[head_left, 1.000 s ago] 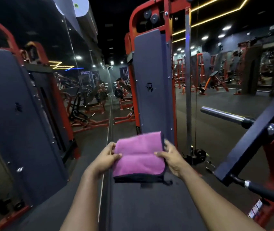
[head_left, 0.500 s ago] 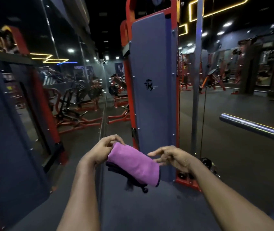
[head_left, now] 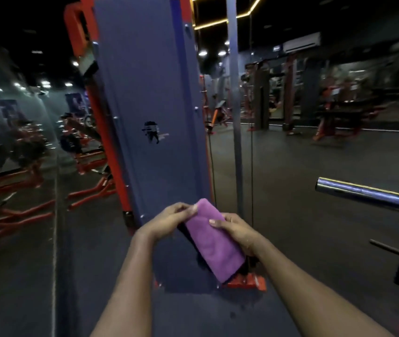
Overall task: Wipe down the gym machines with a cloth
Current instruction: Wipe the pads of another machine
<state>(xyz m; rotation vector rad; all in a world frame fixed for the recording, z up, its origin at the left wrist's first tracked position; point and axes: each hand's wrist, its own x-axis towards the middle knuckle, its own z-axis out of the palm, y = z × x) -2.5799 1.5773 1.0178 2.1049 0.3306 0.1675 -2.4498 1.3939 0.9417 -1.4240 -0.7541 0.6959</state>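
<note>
A tall blue-grey machine panel (head_left: 149, 93) in a red frame (head_left: 107, 147) rises straight ahead, with a grey upright post (head_left: 233, 93) just to its right. A chrome bar (head_left: 368, 194) juts in from the right edge. The folded purple cloth (head_left: 214, 242) is held in front of the panel's lower part, tilted. The left hand (head_left: 166, 223) pinches its upper end; the right hand (head_left: 238, 232) grips its right edge, thumb on top.

We note a white air-conditioning unit (head_left: 301, 42) high on the wall at upper right, and a yellow light strip (head_left: 215, 22) on the ceiling to its left. Dark flooring (head_left: 315, 166) covers the right side. Round lights (head_left: 45, 82) show at upper left.
</note>
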